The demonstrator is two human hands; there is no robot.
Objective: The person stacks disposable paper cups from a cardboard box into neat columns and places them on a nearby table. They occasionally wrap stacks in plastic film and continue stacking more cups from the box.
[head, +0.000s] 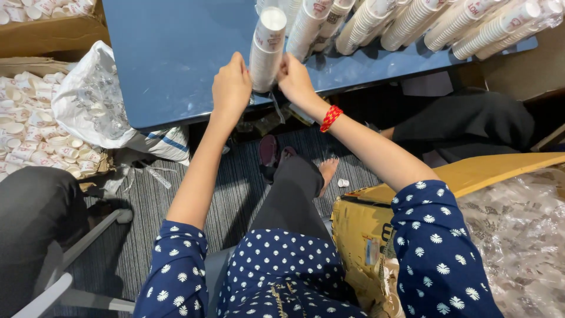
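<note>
Cup stack (266, 50), white paper, upright at tabletop (176, 53) near edge | pinched at base between left hand (231, 88) and right hand (296, 81) | further stacks (412, 23) laid along far edge.

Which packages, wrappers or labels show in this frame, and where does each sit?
Clear plastic sleeve around a stack of white paper cups: table edge, between both hands.
Brown cardboard box of loose cups: top left.
White plastic bag: left of table.
Torn yellow-brown carton, small blue label: lower right.

1. A single head-worn view looks steeply down from above the seated person's lap.
2. It faces forward over the blue table (170, 53) edge (close, at arm's reach).
</note>
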